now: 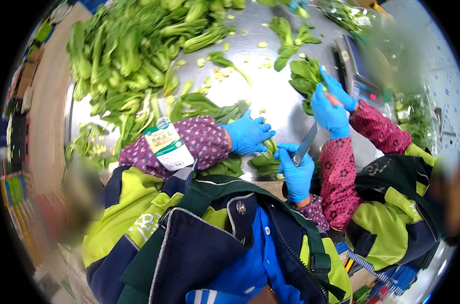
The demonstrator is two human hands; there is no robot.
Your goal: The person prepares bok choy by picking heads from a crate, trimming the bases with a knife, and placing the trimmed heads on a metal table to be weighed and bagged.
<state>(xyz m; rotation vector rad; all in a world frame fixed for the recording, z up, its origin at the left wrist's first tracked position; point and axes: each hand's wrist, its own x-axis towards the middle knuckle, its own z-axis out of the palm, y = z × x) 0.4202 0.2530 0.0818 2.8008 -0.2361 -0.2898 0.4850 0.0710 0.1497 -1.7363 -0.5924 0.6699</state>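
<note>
My left hand (pixel 248 134), in a blue glove, reaches over the metal table with its fingers stretched out and apart. Bok choy leaves (pixel 204 106) lie beside its wrist, and a green stalk (pixel 268 147) shows just under its fingertips. Wrapped around a knife, my right hand (pixel 297 176), also gloved in blue, stays close to the table's near edge. The knife's blade (pixel 306 144) points up and to the right; the fingers cover its handle. Between both hands, loose bok choy (pixel 265 163) rests at the edge.
A large bok choy pile (pixel 128 50) fills the far left. At my right, a co-worker's gloved hands (pixel 331 114) hold a leafy bunch (pixel 305 78), close to my knife tip. Beyond stand a scale (pixel 359 76) and bagged greens (pixel 417 119). Trimmings (pixel 222 72) litter the metal table (pixel 273 96).
</note>
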